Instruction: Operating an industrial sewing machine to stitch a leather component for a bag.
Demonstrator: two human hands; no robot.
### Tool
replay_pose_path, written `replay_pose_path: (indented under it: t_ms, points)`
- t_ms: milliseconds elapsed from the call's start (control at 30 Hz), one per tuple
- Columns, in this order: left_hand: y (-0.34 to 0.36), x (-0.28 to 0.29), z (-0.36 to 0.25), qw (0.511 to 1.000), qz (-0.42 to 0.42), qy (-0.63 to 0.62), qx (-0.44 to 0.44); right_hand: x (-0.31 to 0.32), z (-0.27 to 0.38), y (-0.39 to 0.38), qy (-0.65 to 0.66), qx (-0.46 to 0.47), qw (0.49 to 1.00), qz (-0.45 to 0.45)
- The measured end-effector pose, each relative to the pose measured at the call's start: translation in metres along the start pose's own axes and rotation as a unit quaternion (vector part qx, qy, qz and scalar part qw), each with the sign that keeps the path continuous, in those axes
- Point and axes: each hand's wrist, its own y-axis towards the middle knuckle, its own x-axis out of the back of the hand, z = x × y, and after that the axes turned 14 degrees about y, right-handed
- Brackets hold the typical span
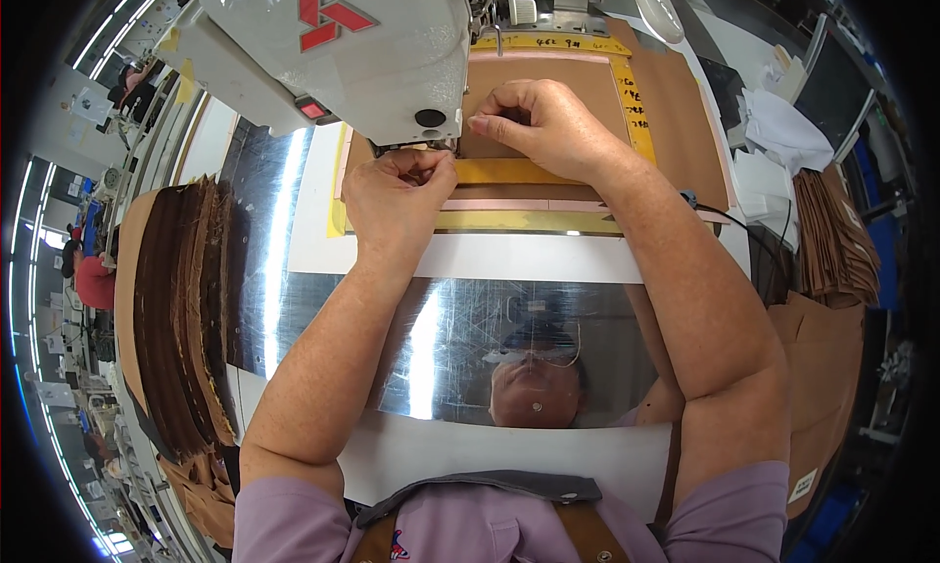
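Note:
My left hand (397,193) is at the needle area of a large white sewing machine (392,49), fingertips pinched together just under its head. To the right and a little farther off, my right hand (548,122) hovers over a brown fabric panel (578,88), thumb and forefinger also pinched. Whatever either pinch holds is too small to make out. Yellow strips with handwriting, such as the right-hand yellow strip (633,108), border the panel. A white sheet (343,252) lies beneath it. My left fingers partly hide the needle.
A thick stack of brown and tan fabric pieces (176,308) stands on the left. Shiny metal plate (460,352) covers the table in front of me. Folded brown pieces (832,235), a white cloth (783,127) and a black cable (729,215) are at right.

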Motion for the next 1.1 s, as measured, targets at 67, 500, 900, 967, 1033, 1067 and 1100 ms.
replay_pose_path:
  t_ms: [67,500,900,967,1033,1067,1100]
  points:
    - [-0.0004,-0.0001,-0.0025,1.000,0.002,-0.008,0.007,-0.0005,-0.0043,0.0003,-0.005,0.027,1.000,-0.009]
    - [-0.0012,0.0002,-0.0032,1.000,-0.005,-0.018,0.011,-0.0003,-0.0046,0.0010,-0.006,0.033,0.999,-0.003]
    - [0.0013,-0.0040,0.0036,0.999,-0.030,-0.005,-0.014,-0.0021,-0.0063,0.0004,0.014,0.012,1.000,-0.018]
    - [0.0014,-0.0018,0.0009,1.000,-0.002,0.002,0.011,-0.0027,-0.0056,0.0017,0.013,0.014,1.000,-0.014]
    - [0.0012,-0.0022,0.0005,1.000,-0.001,-0.003,0.015,-0.0030,-0.0060,0.0021,0.011,0.009,1.000,-0.013]
    - [0.0013,-0.0025,0.0000,1.000,0.001,-0.008,0.017,-0.0027,-0.0062,0.0022,0.010,0.005,1.000,-0.013]
    - [0.0010,-0.0021,-0.0002,1.000,-0.001,-0.007,0.018,-0.0031,-0.0063,0.0022,0.011,0.005,1.000,-0.011]
